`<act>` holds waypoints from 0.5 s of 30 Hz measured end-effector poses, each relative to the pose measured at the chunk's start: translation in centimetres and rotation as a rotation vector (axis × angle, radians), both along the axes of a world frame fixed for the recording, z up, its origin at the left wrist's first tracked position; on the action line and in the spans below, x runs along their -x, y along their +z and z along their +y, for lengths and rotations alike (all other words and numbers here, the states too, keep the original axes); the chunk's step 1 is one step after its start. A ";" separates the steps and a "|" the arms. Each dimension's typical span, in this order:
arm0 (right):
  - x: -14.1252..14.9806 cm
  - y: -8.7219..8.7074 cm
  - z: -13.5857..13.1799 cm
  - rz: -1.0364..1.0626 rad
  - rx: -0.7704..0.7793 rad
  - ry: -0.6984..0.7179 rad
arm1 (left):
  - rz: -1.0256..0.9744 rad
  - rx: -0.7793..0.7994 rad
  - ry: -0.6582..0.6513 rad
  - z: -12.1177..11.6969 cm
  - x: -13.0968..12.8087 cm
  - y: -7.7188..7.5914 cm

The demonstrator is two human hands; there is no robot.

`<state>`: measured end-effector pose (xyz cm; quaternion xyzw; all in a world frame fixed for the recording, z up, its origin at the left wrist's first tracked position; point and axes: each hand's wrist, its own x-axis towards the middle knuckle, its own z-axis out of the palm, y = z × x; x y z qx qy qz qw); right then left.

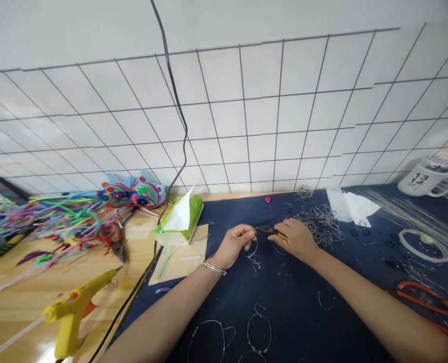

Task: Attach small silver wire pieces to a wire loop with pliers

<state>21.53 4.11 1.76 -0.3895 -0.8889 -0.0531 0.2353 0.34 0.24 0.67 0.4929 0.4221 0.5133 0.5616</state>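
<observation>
While the left hand (233, 247) pinches one thin, curved silver wire (256, 247) at the centre of the head view, the right hand (295, 239) grips one pair of yellow-and-black-handled pliers (280, 235), its nose beside that pinch. At least two pink-beaded silver wire loops (260, 351) lie at bottom centre, one yellow plastic glue gun (80, 296) at lower left, one white mug (414, 182) at right. Dark blue cloth (303, 322) partly covers the light wooden table (4, 310), before a white, dark-lined tiled wall (224, 121).
</observation>
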 end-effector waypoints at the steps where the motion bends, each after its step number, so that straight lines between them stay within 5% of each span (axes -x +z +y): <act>1: 0.0 0.0 0.0 -0.002 -0.005 -0.007 | -0.001 -0.001 0.002 0.0 0.0 0.1; 15: -0.4 0.0 0.4 -0.030 -0.022 -0.071 | 0.060 -0.016 0.017 0.4 0.4 -0.8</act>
